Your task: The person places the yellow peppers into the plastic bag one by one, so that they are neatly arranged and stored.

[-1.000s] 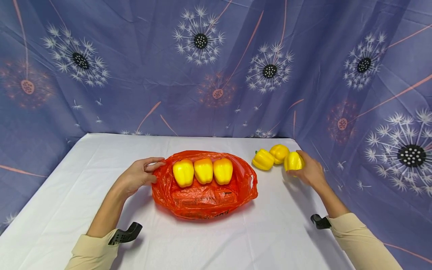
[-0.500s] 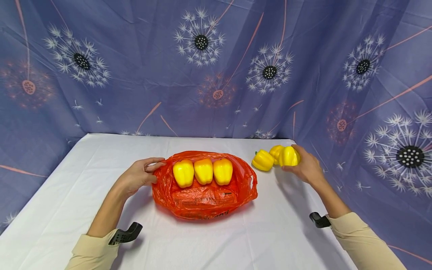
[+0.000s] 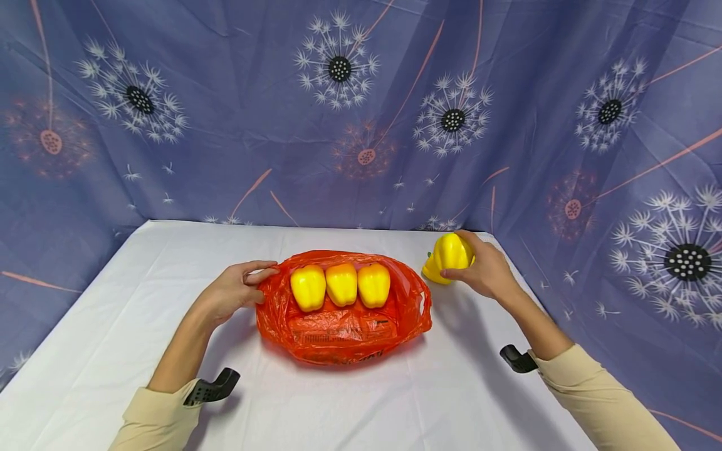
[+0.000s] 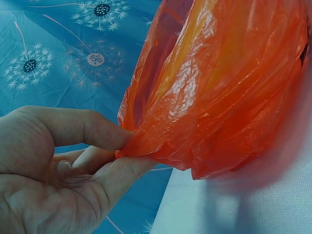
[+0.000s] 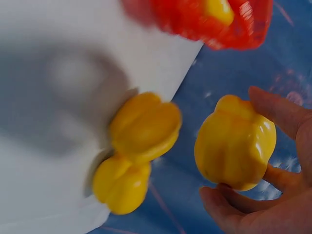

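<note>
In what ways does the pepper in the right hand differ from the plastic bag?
The held pepper is yellow; the bag is red. The held pepper is rounded and lobed, while the bag is thin and crumpled. The right hand has the held pepper above the table, whereas the bag rests on it. Both look shiny.

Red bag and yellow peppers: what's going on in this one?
A person's left hand pinches the edge of a red plastic bag, while their right hand holds a yellow pepper above the white-covered table, to the right of the bag. Three other peppers sit in a row inside the bag. The right wrist view shows two loose peppers outside it, on the table.
</note>
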The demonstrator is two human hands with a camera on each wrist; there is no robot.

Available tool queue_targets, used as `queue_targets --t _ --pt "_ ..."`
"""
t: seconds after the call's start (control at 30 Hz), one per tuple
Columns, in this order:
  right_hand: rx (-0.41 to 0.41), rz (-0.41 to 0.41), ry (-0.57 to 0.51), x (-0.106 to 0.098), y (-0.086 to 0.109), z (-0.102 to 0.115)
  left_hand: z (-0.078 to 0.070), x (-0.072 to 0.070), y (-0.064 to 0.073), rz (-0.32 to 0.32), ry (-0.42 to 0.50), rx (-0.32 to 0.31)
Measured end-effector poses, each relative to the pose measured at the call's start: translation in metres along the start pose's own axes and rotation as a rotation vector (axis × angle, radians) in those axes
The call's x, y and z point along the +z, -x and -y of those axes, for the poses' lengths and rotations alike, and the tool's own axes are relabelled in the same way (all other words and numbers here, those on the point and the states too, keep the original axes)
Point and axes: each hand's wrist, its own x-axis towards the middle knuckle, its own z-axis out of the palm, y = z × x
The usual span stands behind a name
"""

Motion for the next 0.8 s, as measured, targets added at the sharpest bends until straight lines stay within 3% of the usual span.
queue_targets --t 0.47,0.8 --pt "-0.071 0.122 -0.055 0.012 0.005 0.075 -0.001 -0.001 0.001 -0.002 -0.009 -0.007" --pt "-0.146 0.188 -0.068 0.031 0.014 0.112 -0.001 0.0 0.001 0.002 -0.002 -0.001"
